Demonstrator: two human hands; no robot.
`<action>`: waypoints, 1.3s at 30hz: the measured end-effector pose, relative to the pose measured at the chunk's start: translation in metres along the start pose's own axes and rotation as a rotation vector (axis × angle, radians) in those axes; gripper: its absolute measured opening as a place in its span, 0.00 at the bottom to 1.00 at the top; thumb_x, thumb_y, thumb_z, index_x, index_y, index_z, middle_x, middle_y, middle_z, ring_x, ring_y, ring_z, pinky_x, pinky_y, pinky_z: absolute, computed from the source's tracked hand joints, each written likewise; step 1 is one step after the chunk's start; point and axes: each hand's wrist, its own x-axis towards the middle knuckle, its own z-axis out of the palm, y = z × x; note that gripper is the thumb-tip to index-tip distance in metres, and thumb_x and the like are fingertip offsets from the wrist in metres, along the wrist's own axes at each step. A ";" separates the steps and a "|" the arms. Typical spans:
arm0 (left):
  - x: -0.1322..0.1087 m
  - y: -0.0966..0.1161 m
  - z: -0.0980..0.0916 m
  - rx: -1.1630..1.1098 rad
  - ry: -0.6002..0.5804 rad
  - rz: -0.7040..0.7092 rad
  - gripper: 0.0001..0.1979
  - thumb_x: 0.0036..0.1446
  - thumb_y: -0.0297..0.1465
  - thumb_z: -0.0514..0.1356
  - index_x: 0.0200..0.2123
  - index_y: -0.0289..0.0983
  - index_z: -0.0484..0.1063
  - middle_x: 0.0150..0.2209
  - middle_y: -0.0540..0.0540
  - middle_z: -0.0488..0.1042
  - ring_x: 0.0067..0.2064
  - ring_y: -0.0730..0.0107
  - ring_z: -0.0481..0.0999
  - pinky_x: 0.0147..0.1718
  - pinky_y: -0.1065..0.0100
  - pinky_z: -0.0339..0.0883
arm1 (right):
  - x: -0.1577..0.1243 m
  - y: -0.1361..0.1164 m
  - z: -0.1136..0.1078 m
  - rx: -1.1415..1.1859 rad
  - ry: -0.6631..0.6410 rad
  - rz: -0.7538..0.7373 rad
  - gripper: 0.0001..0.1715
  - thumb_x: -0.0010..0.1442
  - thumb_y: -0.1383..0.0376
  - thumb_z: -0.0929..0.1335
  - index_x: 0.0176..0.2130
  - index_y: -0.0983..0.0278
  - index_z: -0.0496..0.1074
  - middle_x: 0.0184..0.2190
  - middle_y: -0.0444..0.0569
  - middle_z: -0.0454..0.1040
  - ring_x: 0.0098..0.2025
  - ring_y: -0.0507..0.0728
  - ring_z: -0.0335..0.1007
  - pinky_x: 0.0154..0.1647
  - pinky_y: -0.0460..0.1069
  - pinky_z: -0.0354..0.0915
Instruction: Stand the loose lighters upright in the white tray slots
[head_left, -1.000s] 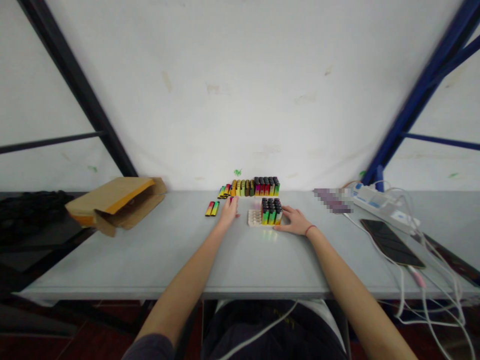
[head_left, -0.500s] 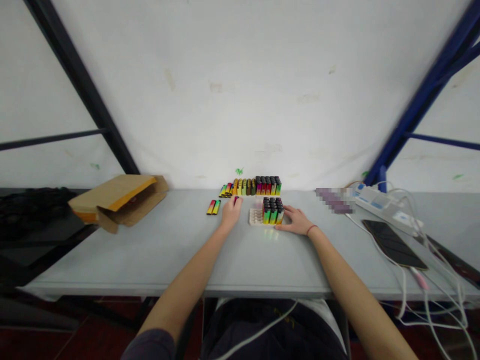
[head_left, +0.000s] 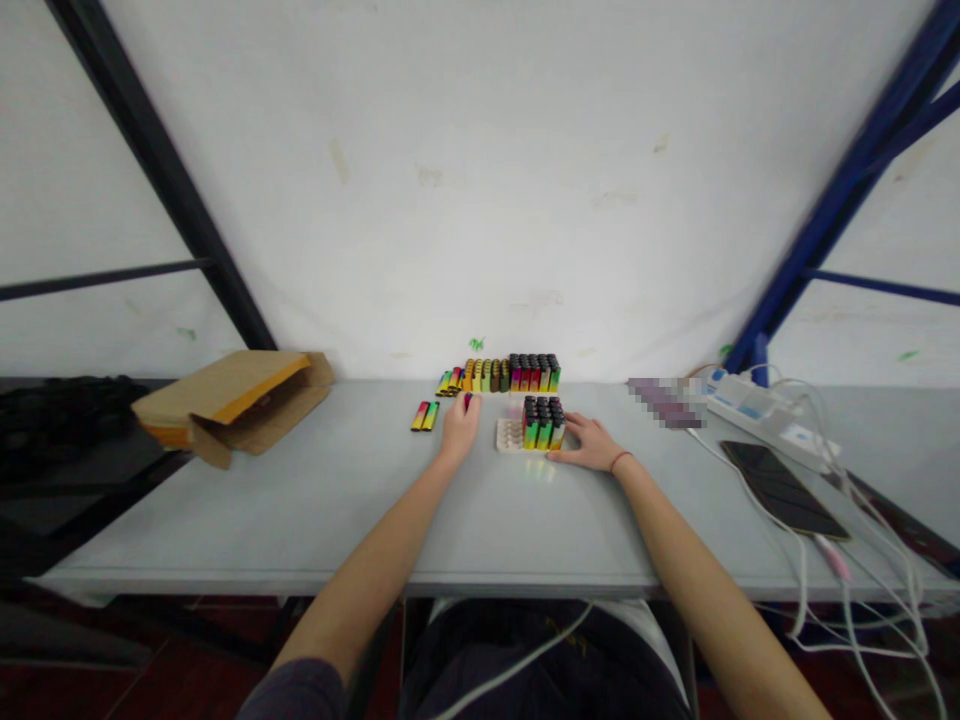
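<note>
My left hand (head_left: 460, 428) is closed round a lighter (head_left: 468, 401), of which only a dark purplish end shows above the fingers. To its right, a white tray with round holes (head_left: 510, 437) holds several upright lighters (head_left: 543, 425) with black tops and bright green, yellow and red bodies. My right hand (head_left: 591, 442) rests at the tray's right side, thumb along the front corner and fingers spread against the lighters. Two loose lighters (head_left: 424, 416) lie flat left of my left hand. Behind it lie more loose lighters (head_left: 450, 381).
Along the wall stand rows of upright lighters (head_left: 534, 372) and yellow to brown ones (head_left: 486, 375). An open cardboard box (head_left: 232, 395) lies at the left. On the right are a phone (head_left: 784, 488), a power strip (head_left: 772, 415) and white cables (head_left: 802, 570).
The whole view has shifted slightly. My left hand stays closed on the lighter near the same spot, and my right hand stays against the tray.
</note>
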 end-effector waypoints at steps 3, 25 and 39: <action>-0.001 -0.002 0.001 -0.071 0.001 0.024 0.07 0.63 0.36 0.59 0.40 0.41 0.64 0.30 0.50 0.73 0.34 0.64 0.76 0.35 0.68 0.64 | 0.001 0.001 0.001 0.003 0.009 -0.006 0.51 0.55 0.33 0.67 0.66 0.59 0.67 0.71 0.58 0.59 0.71 0.71 0.54 0.70 0.68 0.51; -0.007 -0.004 0.015 -0.147 -0.193 0.455 0.14 0.69 0.36 0.55 0.49 0.40 0.78 0.50 0.41 0.77 0.54 0.63 0.76 0.52 0.63 0.74 | 0.000 0.000 0.000 0.017 0.015 0.004 0.51 0.55 0.34 0.69 0.65 0.59 0.68 0.71 0.57 0.60 0.71 0.71 0.55 0.71 0.67 0.51; -0.003 -0.003 0.028 -0.120 -0.207 0.384 0.11 0.64 0.32 0.61 0.48 0.38 0.75 0.48 0.44 0.79 0.44 0.65 0.80 0.50 0.62 0.74 | -0.001 -0.002 -0.001 0.004 -0.001 0.007 0.51 0.55 0.33 0.67 0.66 0.59 0.67 0.71 0.57 0.59 0.72 0.70 0.53 0.71 0.66 0.51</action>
